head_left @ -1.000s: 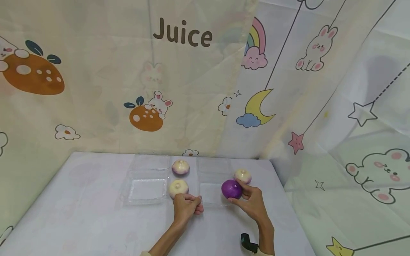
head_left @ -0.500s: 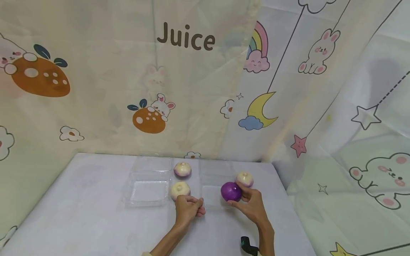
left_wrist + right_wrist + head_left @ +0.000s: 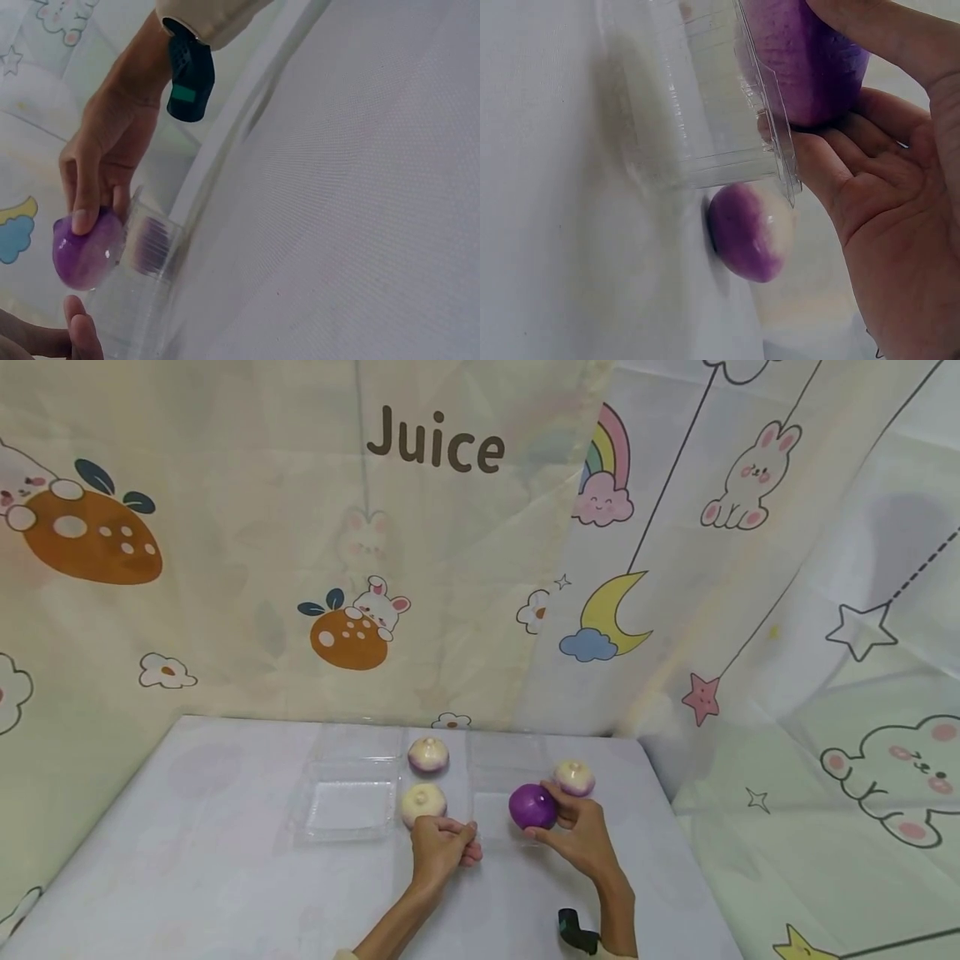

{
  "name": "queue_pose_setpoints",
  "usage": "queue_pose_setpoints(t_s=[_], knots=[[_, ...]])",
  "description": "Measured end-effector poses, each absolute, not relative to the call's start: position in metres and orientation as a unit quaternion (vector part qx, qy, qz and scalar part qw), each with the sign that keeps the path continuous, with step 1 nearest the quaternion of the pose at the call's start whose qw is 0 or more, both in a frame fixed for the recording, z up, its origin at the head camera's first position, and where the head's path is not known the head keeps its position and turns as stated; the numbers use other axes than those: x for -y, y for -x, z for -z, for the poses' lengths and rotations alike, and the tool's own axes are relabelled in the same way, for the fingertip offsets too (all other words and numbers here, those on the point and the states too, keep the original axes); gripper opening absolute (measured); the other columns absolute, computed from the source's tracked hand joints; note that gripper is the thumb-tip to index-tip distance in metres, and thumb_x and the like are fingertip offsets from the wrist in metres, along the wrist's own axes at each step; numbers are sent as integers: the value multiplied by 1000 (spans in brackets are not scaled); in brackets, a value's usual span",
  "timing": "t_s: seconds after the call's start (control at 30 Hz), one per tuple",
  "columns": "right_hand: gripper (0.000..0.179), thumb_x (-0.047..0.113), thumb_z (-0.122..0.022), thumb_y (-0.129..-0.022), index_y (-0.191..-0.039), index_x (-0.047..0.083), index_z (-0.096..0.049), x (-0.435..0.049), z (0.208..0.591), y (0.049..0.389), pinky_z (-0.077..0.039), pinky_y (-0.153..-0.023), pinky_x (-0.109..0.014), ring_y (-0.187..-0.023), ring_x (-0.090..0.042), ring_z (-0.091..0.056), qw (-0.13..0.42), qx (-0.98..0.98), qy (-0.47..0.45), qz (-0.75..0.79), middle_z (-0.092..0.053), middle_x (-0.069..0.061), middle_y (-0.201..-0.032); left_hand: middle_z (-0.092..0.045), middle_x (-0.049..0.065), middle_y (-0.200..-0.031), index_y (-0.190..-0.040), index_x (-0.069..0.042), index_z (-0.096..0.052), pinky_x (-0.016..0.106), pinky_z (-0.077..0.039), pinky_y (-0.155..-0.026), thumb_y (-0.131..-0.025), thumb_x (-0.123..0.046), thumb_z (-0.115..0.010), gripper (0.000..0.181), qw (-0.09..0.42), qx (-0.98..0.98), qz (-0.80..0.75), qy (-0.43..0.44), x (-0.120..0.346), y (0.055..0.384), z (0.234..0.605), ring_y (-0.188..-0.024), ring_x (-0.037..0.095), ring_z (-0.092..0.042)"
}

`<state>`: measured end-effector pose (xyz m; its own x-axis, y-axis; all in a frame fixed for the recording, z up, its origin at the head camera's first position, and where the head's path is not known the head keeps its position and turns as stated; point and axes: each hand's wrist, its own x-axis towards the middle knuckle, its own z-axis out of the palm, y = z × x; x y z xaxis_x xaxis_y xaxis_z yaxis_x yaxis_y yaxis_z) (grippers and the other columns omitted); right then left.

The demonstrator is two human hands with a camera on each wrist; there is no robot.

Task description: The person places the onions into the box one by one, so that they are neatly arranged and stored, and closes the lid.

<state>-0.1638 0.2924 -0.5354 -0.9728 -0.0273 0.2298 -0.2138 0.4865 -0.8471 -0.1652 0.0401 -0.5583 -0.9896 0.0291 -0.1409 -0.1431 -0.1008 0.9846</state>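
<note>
In the head view my right hand (image 3: 581, 835) grips a purple and white turnip (image 3: 533, 807) between thumb and fingers. It is over the right-hand clear plastic box (image 3: 491, 831). The right wrist view shows the held turnip (image 3: 802, 67) close above the box rim (image 3: 776, 131). My left hand (image 3: 442, 853) is at the box's left front edge, thumb and fingertips close together; I cannot tell whether they pinch the rim. Just behind its knuckles sits a second turnip (image 3: 423, 803), pale top up. The left wrist view shows left fingertips (image 3: 84, 334) below the held turnip (image 3: 86, 251).
Another turnip (image 3: 428, 755) sits farther back between the boxes, and one more (image 3: 574, 777) lies right of the right box. A second clear box (image 3: 348, 810) with its lid raised stands on the left of the white table (image 3: 210, 860). Printed cloth (image 3: 262, 527) hangs behind.
My right hand has moved slightly left with the turnip, farther over the box. The left hand has stayed at the box's edge. The head view has shifted a little.
</note>
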Motion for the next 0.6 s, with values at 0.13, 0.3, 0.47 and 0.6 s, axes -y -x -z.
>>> queue_pose_setpoints(t_s=[0.13, 0.3, 0.47, 0.6], knots=[[79, 13, -100, -77, -146, -3, -65, -291, 535, 165, -66, -102, -44, -130, -48, -70, 87, 856, -74, -503, -65, -31, -149, -77, 21, -68, -88, 14, -76, 27, -66, -53, -98, -1, -76, 18, 57, -665, -743, 43, -39, 165, 558, -53, 13, -74], [80, 13, -101, -76, -146, -3, -65, -289, 535, 168, -65, -103, -41, -131, -44, -70, 74, 851, -71, -515, -65, -28, -149, -77, 22, -69, -89, 14, -76, 27, -66, -53, -98, -2, -77, 18, 57, -662, -746, 44, -38, 164, 558, -53, 13, -74], [80, 14, -101, -77, -147, -3, -65, -287, 535, 170, -65, -104, -38, -131, -42, -70, 68, 845, -74, -525, -67, -27, -148, -77, 21, -68, -89, 15, -76, 27, -66, -54, -98, -1, -76, 18, 56, -666, -743, 42, -39, 165, 557, -54, 13, -74], [80, 14, -101, -76, -146, -2, -66, -285, 537, 170, -65, -103, -38, -130, -40, -72, 72, 847, -78, -520, -68, -25, -147, -77, 20, -68, -89, 15, -76, 27, -66, -54, -98, -1, -76, 18, 60, -666, -742, 43, -39, 165, 558, -54, 13, -74]])
